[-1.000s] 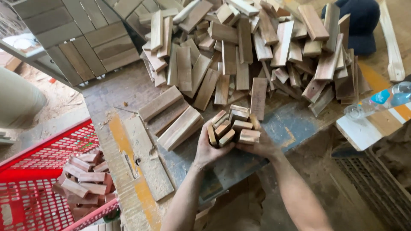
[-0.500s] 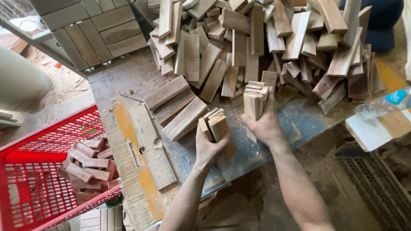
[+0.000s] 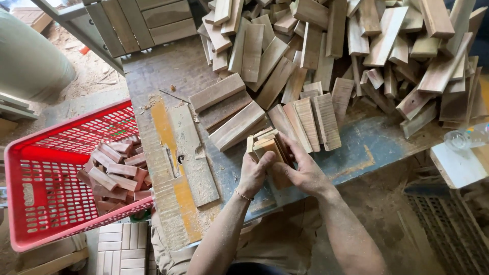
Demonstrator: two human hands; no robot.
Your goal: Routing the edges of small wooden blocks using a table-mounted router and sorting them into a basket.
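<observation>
My left hand (image 3: 253, 174) and my right hand (image 3: 303, 169) press together around a small stack of short wooden blocks (image 3: 266, 146), held upright just above the worn workbench (image 3: 168, 71). The left palm is on the stack's left side and the right fingers wrap its right side. Three longer slats (image 3: 308, 122) lie flat just beyond the hands. A big heap of light wooden offcuts (image 3: 356, 46) fills the far half of the bench.
A red plastic basket (image 3: 46, 198) holding several reddish blocks (image 3: 114, 170) stands at the bench's left. A flat board (image 3: 191, 153) lies beside a yellow stripe. Wooden tile panels (image 3: 147, 18) lean at the back left. A plastic bottle (image 3: 466, 138) lies at the right.
Each hand held its own bundle of blocks a moment ago. Now both hands have come together on one stack, nearer to me and lower over the bench.
</observation>
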